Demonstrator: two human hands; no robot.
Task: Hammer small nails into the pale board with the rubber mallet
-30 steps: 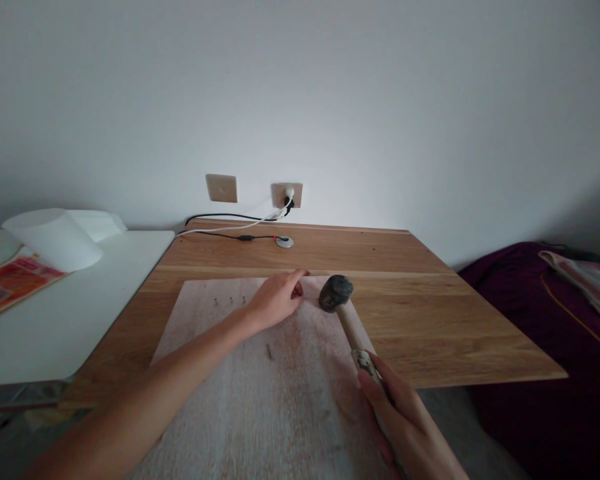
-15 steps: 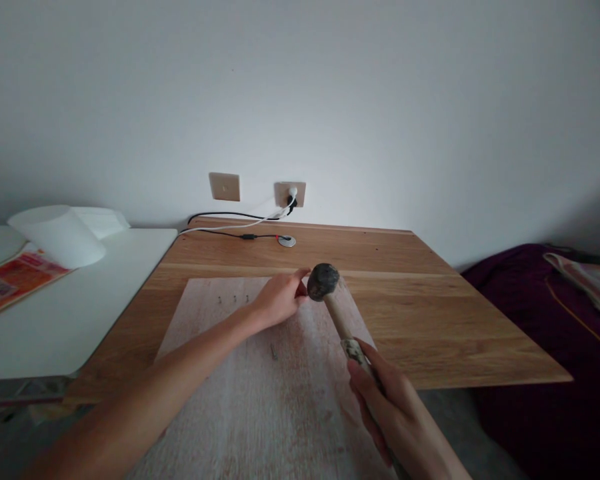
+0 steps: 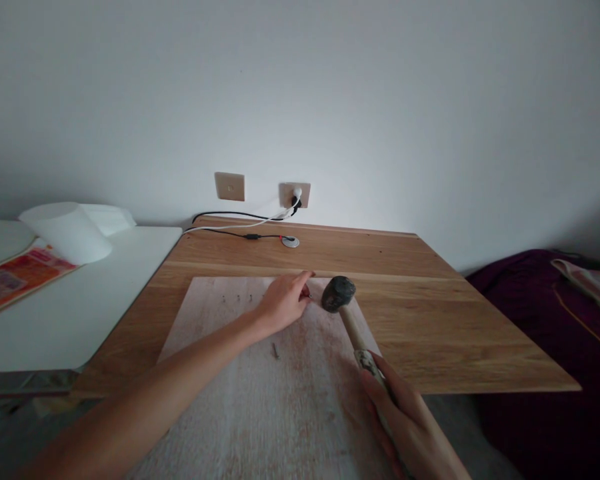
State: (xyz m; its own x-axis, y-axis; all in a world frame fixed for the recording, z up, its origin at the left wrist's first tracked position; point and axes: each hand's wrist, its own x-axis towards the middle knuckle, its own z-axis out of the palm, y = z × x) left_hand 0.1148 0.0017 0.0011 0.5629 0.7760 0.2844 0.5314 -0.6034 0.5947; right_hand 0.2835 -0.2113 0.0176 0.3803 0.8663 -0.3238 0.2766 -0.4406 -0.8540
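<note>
My left hand (image 3: 284, 301) is at the far part of a pale, worn wooden board (image 3: 260, 413), its fingers pinched round a small nail (image 3: 310, 296) that is mostly hidden. My right hand (image 3: 397, 407) wraps round the light handle of a hammer (image 3: 339, 294). The dark, rounded hammer head is just right of my left fingers, apart from them. Several short nails (image 3: 239, 298) stand in a row in the board, left of my left hand. Nearer to me, a loose nail (image 3: 275, 351) lies on the board.
Under the board is a wooden tabletop (image 3: 440, 320). Cables (image 3: 235, 228) run along its back to a wall socket (image 3: 295, 195). On the left, a white table (image 3: 40, 333) bears a white roll (image 3: 73, 233) and an orange packet (image 3: 25, 277). Purple fabric (image 3: 520, 287) lies to the right.
The hammer head has moved to the right and slightly nearer, away from my left fingers. My left hand keeps its pinch at about the same spot. The view has shifted slightly.
</note>
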